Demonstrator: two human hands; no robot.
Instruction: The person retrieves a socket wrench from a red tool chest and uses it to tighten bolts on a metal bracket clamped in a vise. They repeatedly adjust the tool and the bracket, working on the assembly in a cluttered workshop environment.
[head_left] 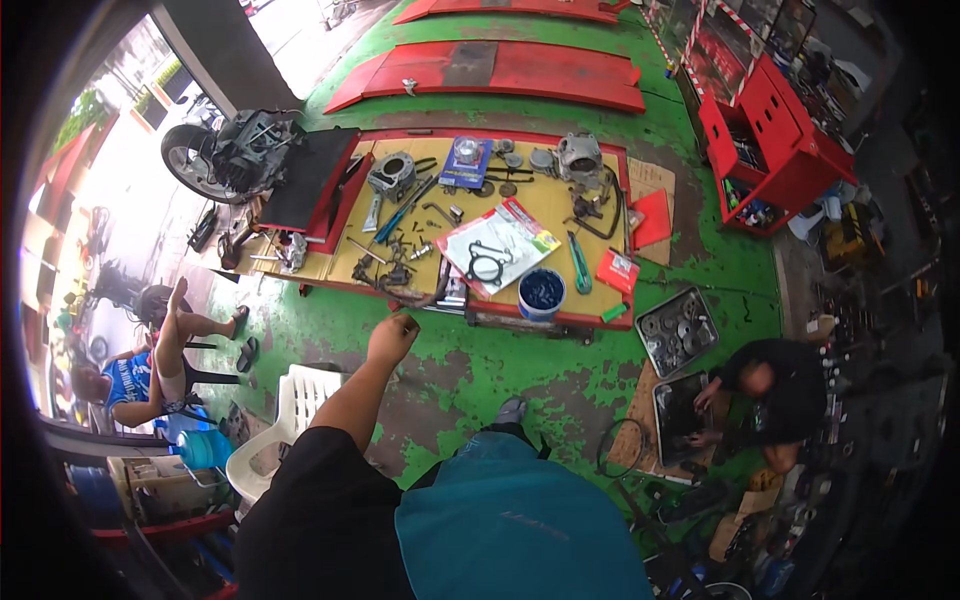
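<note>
L hand (392, 336): closed fist, empty-looking, just short of low yellow workbench (560, 215) front edge; parts lie ahead. R hand: out of view.

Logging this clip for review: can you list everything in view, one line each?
Low workbench: one, yellow top with red rim, centre.
Engine cylinders: two, grey metal, back of bench.
Round tub: one, blue, front edge of bench.
Gasket sheet: one, white, mid-bench.
Parts tray: one, grey, on floor right of bench.
Tool cabinet: one, red, upper right.
Plastic chair: one, white, lower left.
Crouching person: one, dark clothes, right.
Seated person: one, blue shirt, left.
Left hand: one, closed fist, extended toward the bench front; right hand not visible.
</note>
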